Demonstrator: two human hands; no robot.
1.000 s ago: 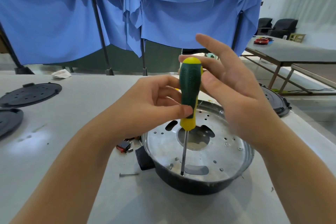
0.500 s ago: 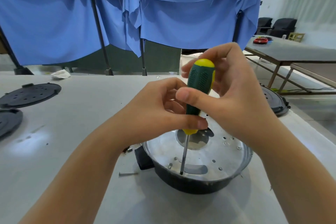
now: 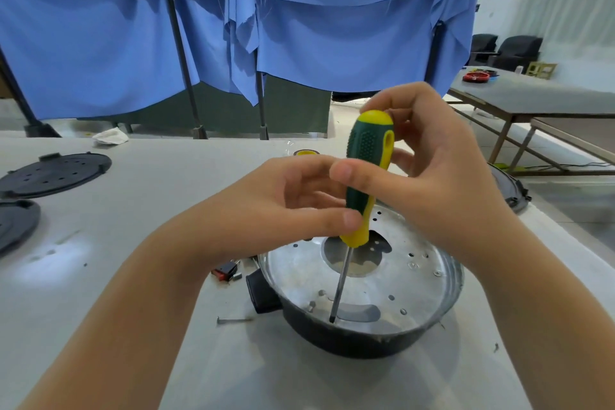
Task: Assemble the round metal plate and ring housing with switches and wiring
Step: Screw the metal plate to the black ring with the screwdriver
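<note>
Both hands, left hand (image 3: 283,206) and right hand (image 3: 432,170), grip the near-upright screwdriver (image 3: 364,176), its tip down on the round metal plate (image 3: 399,280).

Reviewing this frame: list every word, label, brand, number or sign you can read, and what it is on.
None can be read.
Screwdriver: green and yellow handle shows no legible marking.
Round metal plate: bare, only holes and screws.
Black discs on the table: no print visible.
Far table items: too small and blurred to read.

Shiny metal plate (image 3: 409,280); matt black plastic housing (image 3: 349,339); rubbery screwdriver handle (image 3: 366,163).
</note>
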